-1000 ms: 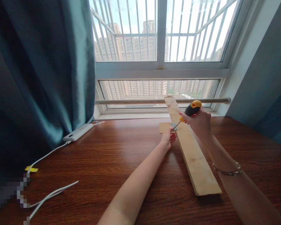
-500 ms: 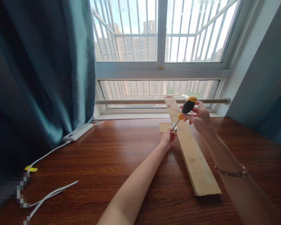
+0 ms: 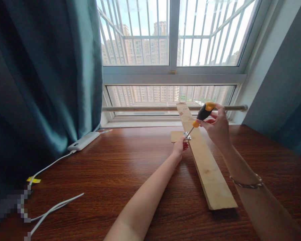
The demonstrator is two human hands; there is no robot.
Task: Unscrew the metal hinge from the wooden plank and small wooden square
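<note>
- Your right hand (image 3: pixel 217 127) is curled, thumb and fingers around the screwdriver (image 3: pixel 204 112) handle.
- Your left hand (image 3: pixel 178 147) is mostly closed, pinching the small board (image 3: pixel 176 136) at its near edge, thumb by the driver tip; underside grip partly hidden.
- Metal plate (image 3: pixel 189 137) sits where small board meets long board (image 3: pixel 210 170), left edge, far half of bench (image 3: pixel 115 170).
- Shaft slants onto plate; fastener under tip too small to tell. Best line the shaft up with it, press down the axis, turn in short strokes.
- Brace both boards, and shift that thumb clear; a slip could catch it.
- Count: one screwdriver, two boards, one plate, one white device (image 3: pixel 84 141), one yellow tag (image 3: pixel 33 180). Plate holes: can't count.
</note>
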